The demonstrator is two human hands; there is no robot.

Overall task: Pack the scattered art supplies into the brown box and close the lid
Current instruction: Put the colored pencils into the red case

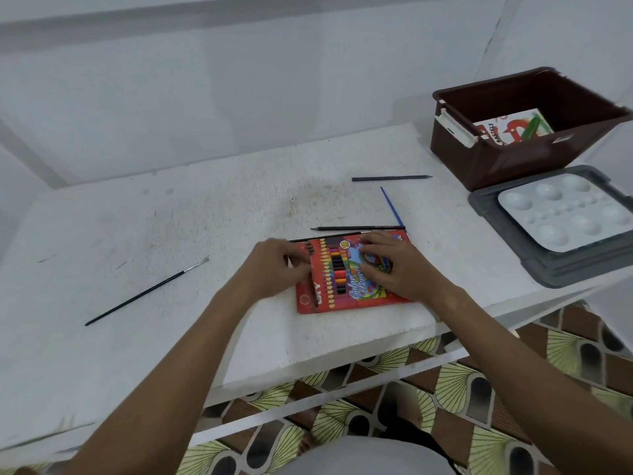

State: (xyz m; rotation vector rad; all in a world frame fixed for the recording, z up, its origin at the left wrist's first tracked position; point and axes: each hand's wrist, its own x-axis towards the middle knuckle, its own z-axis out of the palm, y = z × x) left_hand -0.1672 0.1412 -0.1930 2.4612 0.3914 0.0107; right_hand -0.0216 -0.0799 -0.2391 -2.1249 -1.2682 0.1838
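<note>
The flat red cardboard box of colour pencils (346, 279) is lying on the white table (171, 234), with the left hand (274, 269) curling its fingers at the box's left end and the right hand (394, 265) pressing flat, fingers spread, on its cover. Far to the right of the hands, the open brown plastic box (507, 159) is sitting with a pastel pack inside.

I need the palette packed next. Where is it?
In the head view, the white palette lies at the right, on the grey lid, just in front of the brown box.
</note>
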